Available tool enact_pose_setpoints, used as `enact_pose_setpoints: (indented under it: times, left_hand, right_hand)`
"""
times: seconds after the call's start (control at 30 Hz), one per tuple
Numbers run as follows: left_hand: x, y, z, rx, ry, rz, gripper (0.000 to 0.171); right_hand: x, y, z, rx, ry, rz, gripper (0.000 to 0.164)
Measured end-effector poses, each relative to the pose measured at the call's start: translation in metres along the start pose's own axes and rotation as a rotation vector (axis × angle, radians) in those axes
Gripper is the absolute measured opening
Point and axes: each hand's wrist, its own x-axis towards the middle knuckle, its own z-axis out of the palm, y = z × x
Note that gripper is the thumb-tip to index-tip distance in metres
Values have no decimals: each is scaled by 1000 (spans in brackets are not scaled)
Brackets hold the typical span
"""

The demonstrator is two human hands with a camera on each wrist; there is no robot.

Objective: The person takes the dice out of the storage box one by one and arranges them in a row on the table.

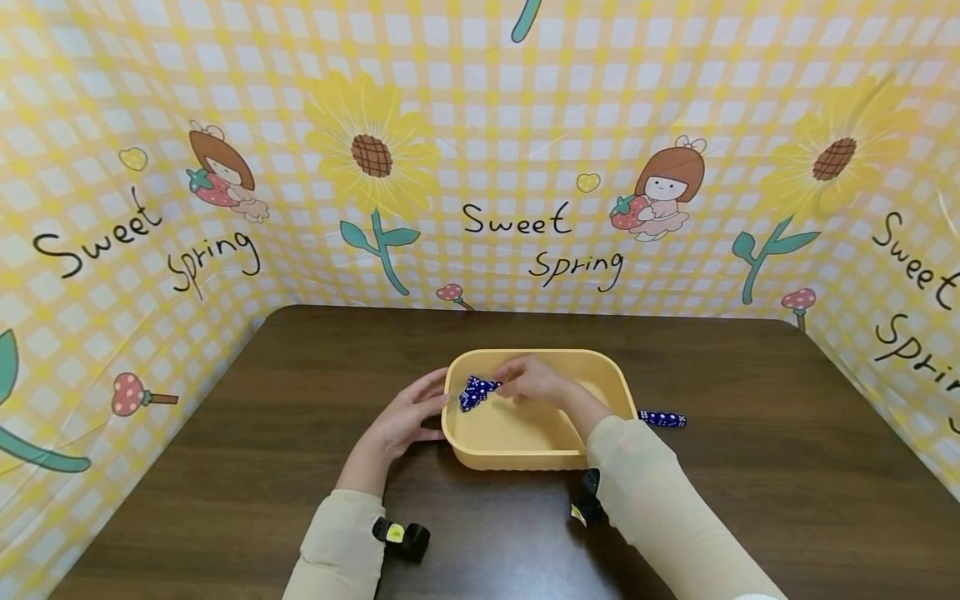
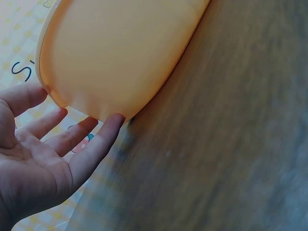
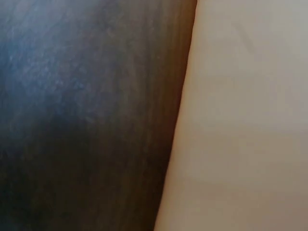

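A pale yellow plastic bin (image 1: pixel 517 461) sits on the table. At its left end my left hand (image 1: pixel 405 417) has the fingers spread, their tips touching the outer wall; the left wrist view shows the same hand (image 2: pixel 43 159) against the bin (image 2: pixel 120 53). My right hand (image 1: pixel 536 379) reaches inside and pinches the tip of a navy, white-dotted cloth piece (image 1: pixel 476 393), bow-like in shape, near the bin's left wall. Outside the bin's right end lies a navy dotted strip (image 1: pixel 663 418), partly hidden. In the right wrist view only the bin's side (image 3: pixel 245 120) and table show.
The dark brown wooden table (image 1: pixel 247 467) extends around the bin. A yellow checked cloth backdrop (image 1: pixel 495 150) stands along its back and both sides. Black wrist cameras (image 1: pixel 405 538) are strapped over the cream sleeves (image 1: pixel 337 542).
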Motion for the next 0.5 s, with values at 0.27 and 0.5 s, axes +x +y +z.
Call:
enact_pose_setpoints:
  times: [0.27,0.5]
  left_hand:
    - [0,0,0,-1,-16,5,48]
    - [0,-1,0,-1,-1,3,48]
  right_hand:
    - [12,17,-1,-22,17,5,29]
    - [3,5,6,-82,48,2,21]
